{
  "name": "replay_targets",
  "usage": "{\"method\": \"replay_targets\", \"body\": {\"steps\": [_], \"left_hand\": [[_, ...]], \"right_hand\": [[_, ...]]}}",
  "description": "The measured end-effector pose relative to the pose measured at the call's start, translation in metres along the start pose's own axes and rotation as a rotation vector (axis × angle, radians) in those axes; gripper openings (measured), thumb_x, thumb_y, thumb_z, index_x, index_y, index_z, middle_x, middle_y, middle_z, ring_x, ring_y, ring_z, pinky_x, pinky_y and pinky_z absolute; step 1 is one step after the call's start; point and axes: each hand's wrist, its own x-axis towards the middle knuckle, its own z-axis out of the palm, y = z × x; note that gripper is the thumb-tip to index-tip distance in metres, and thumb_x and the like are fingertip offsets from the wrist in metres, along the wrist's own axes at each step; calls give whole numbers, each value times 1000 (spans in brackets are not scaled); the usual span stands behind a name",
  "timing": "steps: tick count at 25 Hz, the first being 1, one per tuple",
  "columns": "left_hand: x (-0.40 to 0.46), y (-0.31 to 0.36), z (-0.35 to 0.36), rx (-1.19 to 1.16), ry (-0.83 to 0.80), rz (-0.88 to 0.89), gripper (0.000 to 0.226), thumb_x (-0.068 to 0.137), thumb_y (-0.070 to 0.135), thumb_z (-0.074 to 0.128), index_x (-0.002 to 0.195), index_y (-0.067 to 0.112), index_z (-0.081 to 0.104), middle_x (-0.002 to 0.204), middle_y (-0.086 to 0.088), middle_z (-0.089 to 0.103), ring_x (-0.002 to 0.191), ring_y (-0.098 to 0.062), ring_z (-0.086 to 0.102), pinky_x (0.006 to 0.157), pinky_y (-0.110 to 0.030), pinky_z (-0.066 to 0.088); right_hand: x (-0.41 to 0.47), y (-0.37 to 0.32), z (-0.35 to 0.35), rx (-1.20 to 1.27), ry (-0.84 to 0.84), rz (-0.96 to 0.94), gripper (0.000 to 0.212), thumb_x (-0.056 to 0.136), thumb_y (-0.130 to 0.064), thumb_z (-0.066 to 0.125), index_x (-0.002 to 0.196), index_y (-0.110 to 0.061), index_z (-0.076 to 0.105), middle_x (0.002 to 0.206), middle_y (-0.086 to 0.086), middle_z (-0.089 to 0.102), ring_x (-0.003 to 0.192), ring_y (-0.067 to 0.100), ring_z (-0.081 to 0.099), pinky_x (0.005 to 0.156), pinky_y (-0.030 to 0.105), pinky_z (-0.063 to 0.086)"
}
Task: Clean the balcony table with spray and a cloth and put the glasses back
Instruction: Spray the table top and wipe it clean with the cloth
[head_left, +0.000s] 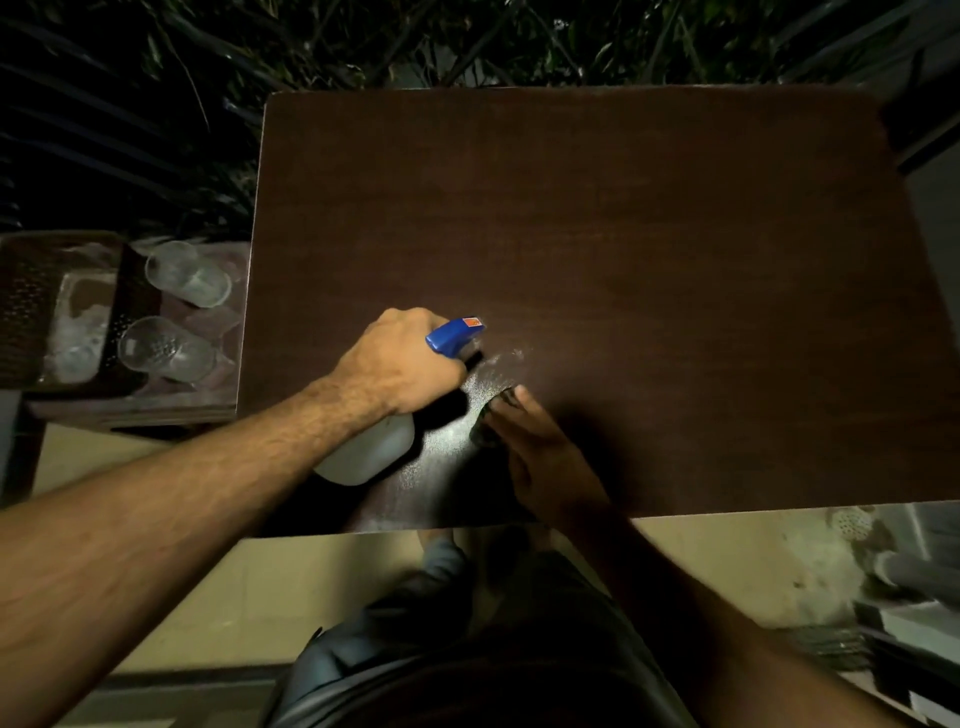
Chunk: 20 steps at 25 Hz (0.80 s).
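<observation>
A dark brown wooden table (623, 234) fills the middle of the view. My left hand (400, 358) grips a white spray bottle (371, 449) with a blue trigger head (454, 335), its nozzle aimed over the near part of the table. A patch of fine spray mist (467, 410) lies on the wood below the nozzle. My right hand (540, 452) holds a small dark cloth (493, 421) down on the table beside the mist; the cloth is mostly hidden under my fingers. Two clear glasses (187, 273) (166, 348) stand on a lower side surface to the left.
The side surface (135, 410) at the left also carries a dark woven tray (31, 306). Dark railing and plants (363, 47) run behind the table. Pale floor tiles (270, 587) lie below the near edge, and stacked objects (904, 623) sit at the right.
</observation>
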Motion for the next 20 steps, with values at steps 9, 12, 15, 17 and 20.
{"method": "replay_targets", "body": {"steps": [9,12,15,17,20], "left_hand": [[-19,-8,9,66,53,-15,11,75,22,62,68,14,59,66,-7,70,69,-32,69,65,-38,58],[-25,-10,11,60,30,-25,11,75,22,62,67,15,59,67,-7,70,68,-33,69,62,-37,56],[-31,-12,11,36,23,-40,11,72,27,61,67,17,60,69,-8,70,70,-33,70,65,-38,56],[-34,-13,12,20,34,-43,10,72,26,62,70,16,62,70,-9,71,71,-34,70,67,-41,58],[-39,-14,13,14,59,-50,11,72,24,60,70,14,62,68,-9,70,70,-34,69,66,-40,57]], "right_hand": [[30,69,-30,-83,229,357,54,78,2,47,131,-5,57,140,9,52,141,26,31,115,15,13],[12,40,-6,-64,188,264,53,77,4,44,128,-3,59,138,12,53,139,33,33,115,30,25],[-20,-5,24,-68,-28,-50,55,76,0,35,125,-3,59,136,12,54,136,34,35,111,44,34],[-35,-17,33,-70,-106,-296,50,77,-3,38,122,-2,60,132,12,57,133,33,39,113,40,30],[-17,0,22,-45,-162,-241,50,79,0,37,123,-4,60,135,11,56,136,33,36,114,37,28]]}}
